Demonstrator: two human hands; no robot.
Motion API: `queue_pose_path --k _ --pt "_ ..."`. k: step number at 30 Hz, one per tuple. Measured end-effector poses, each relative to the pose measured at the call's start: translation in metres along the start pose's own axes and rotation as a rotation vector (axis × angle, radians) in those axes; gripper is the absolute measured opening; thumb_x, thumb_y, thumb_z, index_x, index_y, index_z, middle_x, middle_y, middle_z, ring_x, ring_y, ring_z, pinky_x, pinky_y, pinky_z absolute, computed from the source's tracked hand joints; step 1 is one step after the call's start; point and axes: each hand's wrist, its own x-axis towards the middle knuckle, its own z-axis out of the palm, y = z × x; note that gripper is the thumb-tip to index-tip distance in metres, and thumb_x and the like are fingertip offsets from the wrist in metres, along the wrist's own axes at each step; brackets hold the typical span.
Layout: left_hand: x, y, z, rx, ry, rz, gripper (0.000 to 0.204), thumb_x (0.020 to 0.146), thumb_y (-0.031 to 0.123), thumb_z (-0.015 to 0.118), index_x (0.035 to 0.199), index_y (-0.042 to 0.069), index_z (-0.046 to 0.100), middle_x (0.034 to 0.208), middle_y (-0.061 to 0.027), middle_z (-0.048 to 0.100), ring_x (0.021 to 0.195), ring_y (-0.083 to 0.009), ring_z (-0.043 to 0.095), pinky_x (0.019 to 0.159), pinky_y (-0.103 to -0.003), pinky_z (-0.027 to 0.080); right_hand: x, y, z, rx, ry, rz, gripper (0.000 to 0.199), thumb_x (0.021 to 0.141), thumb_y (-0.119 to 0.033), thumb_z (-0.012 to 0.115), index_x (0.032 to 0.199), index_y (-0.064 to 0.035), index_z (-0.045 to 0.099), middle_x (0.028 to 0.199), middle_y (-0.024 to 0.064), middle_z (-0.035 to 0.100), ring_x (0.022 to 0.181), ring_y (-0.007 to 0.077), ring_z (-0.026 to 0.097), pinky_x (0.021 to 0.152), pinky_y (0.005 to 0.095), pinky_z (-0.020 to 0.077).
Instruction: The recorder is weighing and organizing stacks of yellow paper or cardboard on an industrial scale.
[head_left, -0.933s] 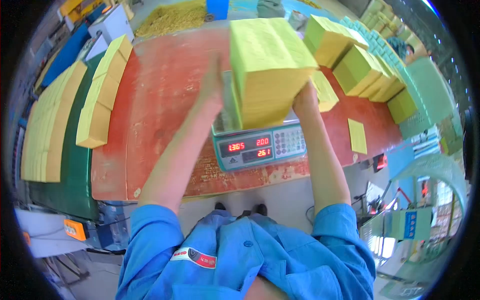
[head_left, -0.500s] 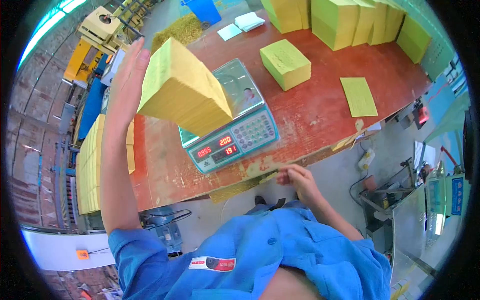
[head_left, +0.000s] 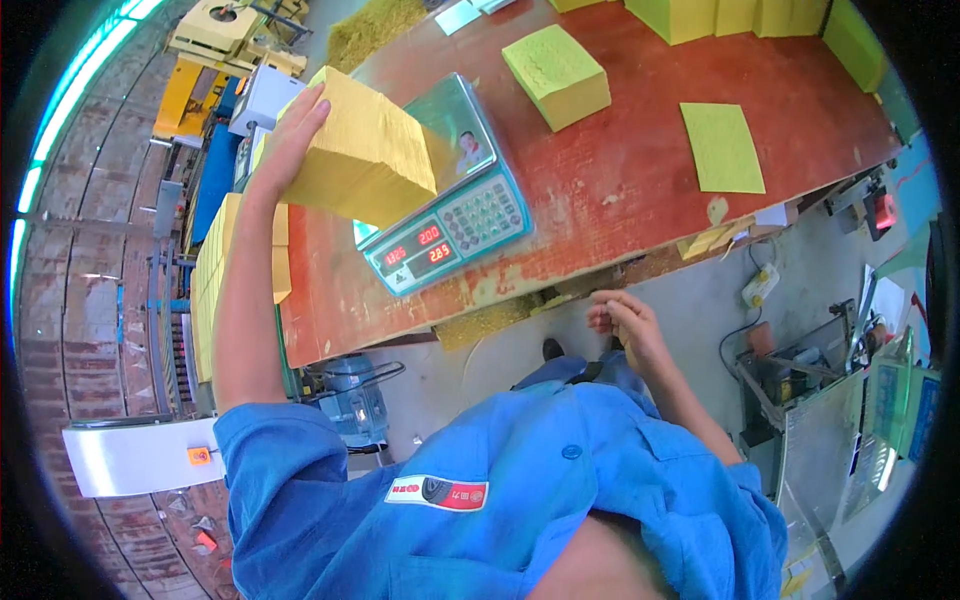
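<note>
A tall stack of yellow paper sheets (head_left: 365, 150) stands on the platform of a teal counting scale (head_left: 450, 235), leaning over its left part. My left hand (head_left: 290, 145) lies against the stack's upper left side, fingers stretched out and touching it rather than wrapped round it. The scale's red digits are lit, and its keypad faces me. My right hand (head_left: 628, 325) hangs in front of the table's near edge, fingers loosely curled, thumb against them, with nothing visible in it. Right of the scale sits a lower block of yellow paper (head_left: 560, 78).
The red worn table (head_left: 620, 190) carries a flat yellow sheet (head_left: 722, 148) at right and tall yellow paper stacks (head_left: 690, 20) at the back. More yellow stacks (head_left: 215, 270) stand beyond its left edge. A white socket strip (head_left: 762, 287) hangs below the table on the right.
The table has shifted up in view. My left hand has moved onto the stack's upper edge, and the stack sits lower. The scale's digits have changed. My right hand remains curled near the table edge.
</note>
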Motion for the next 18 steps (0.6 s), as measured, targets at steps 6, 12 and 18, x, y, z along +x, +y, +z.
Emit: queue_pose_path --k 6,12,18 --pt "0.004 -0.003 -0.012 0.046 -0.029 0.084 0.071 0.093 0.056 0.045 0.144 0.006 0.041 0.152 -0.015 0.034 0.142 -0.0279 0.027 0.116 -0.034 0.017 -0.013 0.016 0.008 -0.023 -0.084 0.017 0.028 0.095 -0.017 0.053 0.115 0.0008 0.06 0.098 0.0104 0.067 0.087 0.0167 0.063 0.079 0.0315 0.0506" --pt "-0.031 0.033 -0.04 -0.378 0.319 0.062 0.078 0.093 0.062 0.045 0.144 0.003 0.04 0.149 -0.0137 0.039 0.137 -0.025 0.036 0.112 -0.032 0.025 -0.035 0.042 0.012 -0.105 -0.034 0.093 0.028 0.095 -0.016 0.051 0.115 0.0018 0.06 0.097 0.0107 0.067 0.086 0.0173 0.064 0.078 0.0313 0.0505" --pt "-0.14 0.012 -0.042 -0.16 0.57 0.241 0.059 0.096 0.039 0.05 0.14 0.0 0.043 0.142 -0.0171 0.046 0.134 -0.028 0.04 0.111 -0.035 0.029 -0.051 0.092 0.028 -0.128 0.022 0.09 0.03 0.094 -0.019 0.053 0.116 0.0016 0.059 0.097 0.0105 0.066 0.085 0.0175 0.064 0.077 0.0302 0.0502"
